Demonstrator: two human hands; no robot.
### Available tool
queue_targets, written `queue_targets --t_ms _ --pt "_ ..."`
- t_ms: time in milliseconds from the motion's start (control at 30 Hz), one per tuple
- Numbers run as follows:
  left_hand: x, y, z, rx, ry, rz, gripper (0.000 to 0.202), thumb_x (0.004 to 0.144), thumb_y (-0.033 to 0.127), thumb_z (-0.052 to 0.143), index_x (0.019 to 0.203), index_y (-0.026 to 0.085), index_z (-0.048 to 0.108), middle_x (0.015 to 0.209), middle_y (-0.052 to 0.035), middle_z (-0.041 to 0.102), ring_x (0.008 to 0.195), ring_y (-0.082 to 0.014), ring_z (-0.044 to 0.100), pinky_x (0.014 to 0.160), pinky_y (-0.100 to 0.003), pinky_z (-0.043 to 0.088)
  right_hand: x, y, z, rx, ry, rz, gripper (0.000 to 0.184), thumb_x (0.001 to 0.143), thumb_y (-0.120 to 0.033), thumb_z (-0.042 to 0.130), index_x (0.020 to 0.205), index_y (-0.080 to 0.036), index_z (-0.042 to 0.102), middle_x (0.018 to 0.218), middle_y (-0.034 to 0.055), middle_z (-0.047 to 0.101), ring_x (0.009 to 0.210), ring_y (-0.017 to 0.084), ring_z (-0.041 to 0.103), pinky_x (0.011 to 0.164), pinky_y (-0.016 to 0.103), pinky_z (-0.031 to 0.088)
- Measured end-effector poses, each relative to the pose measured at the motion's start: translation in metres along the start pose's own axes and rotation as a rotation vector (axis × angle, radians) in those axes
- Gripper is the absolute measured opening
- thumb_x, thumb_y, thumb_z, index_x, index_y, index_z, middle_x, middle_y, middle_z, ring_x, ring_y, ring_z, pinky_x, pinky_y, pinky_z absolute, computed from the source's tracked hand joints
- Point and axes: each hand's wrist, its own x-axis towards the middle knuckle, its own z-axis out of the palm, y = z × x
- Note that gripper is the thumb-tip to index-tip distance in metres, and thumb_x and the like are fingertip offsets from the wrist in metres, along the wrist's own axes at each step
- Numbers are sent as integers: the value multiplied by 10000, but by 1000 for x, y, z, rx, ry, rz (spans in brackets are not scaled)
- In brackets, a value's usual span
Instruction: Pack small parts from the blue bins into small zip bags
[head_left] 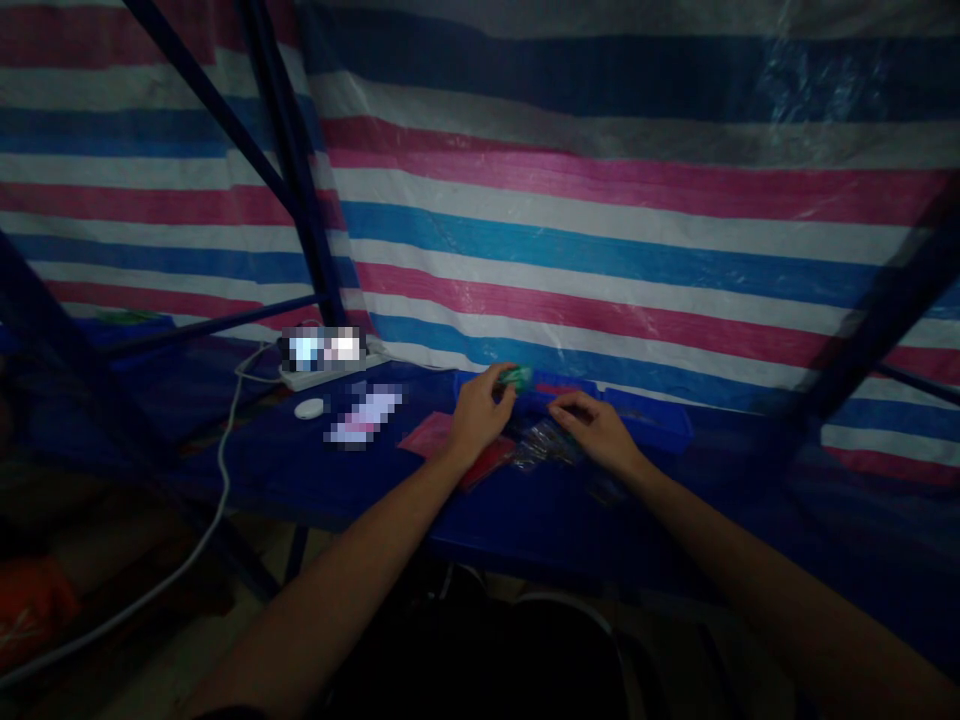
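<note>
Grip check: what is the left hand (480,418) doing?

Pinching. Its thumb and fingertips close on a small green object (514,376), which sticks out ahead of the hand, near the far edge of the table (517,532). It's small and dim, so I can't say exactly what it is.

And the right hand (596,430)?

Fingers loosely together, curved downward, just to the right of the left hand. It sits over a crumpled clear plastic bag (544,445) lying between the two hands. I can't tell whether it's actually gripping anything.

What's already in place, and what's lying loose?

Ahead of the right hand runs a long blue tray (649,420), and a red strip (556,389) lies along it, just past the gap between the hands. Loose on the table, a pink sheet (426,433) sits left of the left hand, and a red packet (486,463) lies just below that hand. Dark small pieces near the right wrist are too dim to name.

Anything further out?

Well left of the left hand are a power strip (330,372), a white disc (308,408) and a white cable (225,470) running off the table. Blurred items beside them can't be made out. A striped tarpaulin (600,235) hangs behind everything.
</note>
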Motion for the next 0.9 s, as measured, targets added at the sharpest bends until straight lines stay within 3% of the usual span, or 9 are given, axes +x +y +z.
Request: queue_targets --t_ms 100,200,333,467,567,700,900 --pt "6 -9 -12 125 61 67 325 977 185 483 1253 236 647 1264 -57 684 1155 -221 641 1058 -402 486 -4 0 2 -209 -83 -148 283 913 -413 645 1132 -243 700 1074 62 725 949 236 677 871 397 536" --pt "8 -24 -17 263 27 85 328 952 139 473 1160 235 708 1279 -57 680 1223 -231 601 1118 -426 433 -9 -5 3 -338 -188 -286 305 912 -373 660 1194 -259 681 1144 75 706 1066 254 645 981 440 492" --pt "7 -44 -14 426 -88 0 279 878 122 518 1017 199 747 1130 -101 730 1133 -282 637 1150 -550 344 -13 -14 1 -351 -355 -390 333 877 -423 722 1173 -274 694 1128 64 710 1091 253 623 992 430 484" --pt "6 -52 -10 424 -140 -65 252 916 247 514 973 191 752 1064 -113 744 1059 -288 654 1138 -599 320 -13 -15 2 -344 -455 -436 320 834 -406 773 1115 -265 715 1102 62 720 1073 248 626 967 416 495" --pt "4 -50 -8 420 -130 -66 262 922 333 541 978 181 746 1117 -124 734 1103 -291 635 1150 -594 303 -12 -12 2 -355 -473 -461 193 884 -299 708 1072 -267 726 1087 54 732 1072 237 636 975 420 489" --pt "1 -41 -5 422 -60 0 274 926 332 558 1096 188 718 1292 -127 654 1246 -292 560 1173 -555 297 -11 -12 2 -369 -476 -467 212 899 -208 642 1081 -272 729 1062 47 746 1058 232 652 982 428 489" --pt "-1 -20 0 294 -45 161 262 960 268 519 1147 194 686 1277 -105 621 1250 -257 538 1138 -454 390 -14 -19 -3 -361 -529 -476 361 841 -304 737 1200 -280 702 1159 60 726 1125 255 628 1000 437 487"
